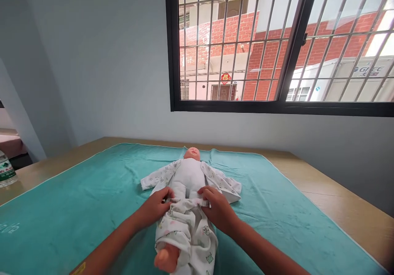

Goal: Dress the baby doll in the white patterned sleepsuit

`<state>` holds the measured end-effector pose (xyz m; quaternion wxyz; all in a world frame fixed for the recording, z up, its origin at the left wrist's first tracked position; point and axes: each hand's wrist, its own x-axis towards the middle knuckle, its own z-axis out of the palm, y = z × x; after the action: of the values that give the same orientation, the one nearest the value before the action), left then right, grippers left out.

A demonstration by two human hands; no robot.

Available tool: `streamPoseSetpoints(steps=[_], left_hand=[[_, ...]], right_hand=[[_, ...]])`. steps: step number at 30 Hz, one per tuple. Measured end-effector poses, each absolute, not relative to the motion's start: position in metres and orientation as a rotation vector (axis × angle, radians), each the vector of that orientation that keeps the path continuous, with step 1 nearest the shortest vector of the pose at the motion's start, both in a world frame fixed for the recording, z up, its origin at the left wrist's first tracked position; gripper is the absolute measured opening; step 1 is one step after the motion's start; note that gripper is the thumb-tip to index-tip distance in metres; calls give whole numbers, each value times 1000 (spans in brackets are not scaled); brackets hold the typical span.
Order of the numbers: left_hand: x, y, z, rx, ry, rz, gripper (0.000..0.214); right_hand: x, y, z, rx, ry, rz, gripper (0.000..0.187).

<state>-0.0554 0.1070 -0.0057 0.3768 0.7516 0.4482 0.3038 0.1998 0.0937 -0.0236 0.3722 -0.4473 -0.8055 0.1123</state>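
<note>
A baby doll (188,172) lies on its back, head toward the wall, with a white body. Its arms are in the sleeves of a white printed baby shirt (220,178) that lies spread open at both sides. White printed baby pants (177,225) cover its legs, the waistband around the upper thighs. One bare foot (167,258) sticks out of the left pant leg; the other foot is hidden. My left hand (158,204) pinches the waistband at the left. At the right side, my right hand (217,209) grips the same waistband between thumb and fingers.
A teal cloth (101,201) lies under the doll on a wooden table (332,184). A clear plastic bottle (6,172) with a green label stands at the far left. Behind the table are a grey wall (123,82) and a barred window with a black frame (230,106).
</note>
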Motion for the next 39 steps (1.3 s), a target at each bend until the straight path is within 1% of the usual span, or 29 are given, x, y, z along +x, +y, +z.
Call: streamPoseSetpoints(steps=[3, 5, 7, 10, 13, 15, 18, 21, 22, 25, 28, 31, 33, 35, 39], left_hand=[[-41, 124, -25, 2047, 1215, 1090, 6], [-34, 135, -33, 2053, 1223, 1194, 5], [-32, 144, -35, 1984, 1233, 1188, 6], [-34, 154, -34, 1850, 1256, 1176, 10], [-39, 168, -37, 1779, 1360, 1236, 15], [-40, 181, -41, 1749, 1428, 1278, 13], [-33, 205, -45, 1690, 1465, 1339, 12], [-20, 225, -47, 1627, 1473, 1376, 17], [-16, 229, -48, 1614, 1463, 1384, 20], [-11, 233, -54, 1609, 1401, 1404, 28], [-16, 227, -65, 1597, 1319, 1393, 36], [-23, 221, -72, 1624, 1311, 1316, 36], [-25, 219, -70, 1656, 1311, 1304, 33], [-25, 219, -64, 1676, 1253, 1323, 28], [-23, 216, -41, 1775, 1198, 1208, 23]], right_hand=[[199, 107, -29, -1215, -1970, 323, 17], [197, 115, -31, -1269, -1893, 377, 13], [196, 122, -32, -1277, -1828, 379, 11], [194, 128, -32, -1204, -1792, 286, 14], [196, 134, -31, -1166, -1837, 325, 13], [198, 141, -29, -1211, -1868, 342, 13], [203, 161, -26, -1322, -1850, 270, 11], [205, 184, -27, -1382, -1725, 230, 3], [205, 191, -29, -1390, -1659, 247, 3], [207, 203, -42, -1367, -1503, 433, 9], [214, 204, -56, -1217, -1465, 819, 19], [223, 199, -60, -1075, -1409, 1208, 34], [229, 195, -56, -1110, -1417, 1306, 37], [234, 193, -50, -1182, -1542, 1248, 35], [238, 189, -40, -1165, -1834, 912, 33]])
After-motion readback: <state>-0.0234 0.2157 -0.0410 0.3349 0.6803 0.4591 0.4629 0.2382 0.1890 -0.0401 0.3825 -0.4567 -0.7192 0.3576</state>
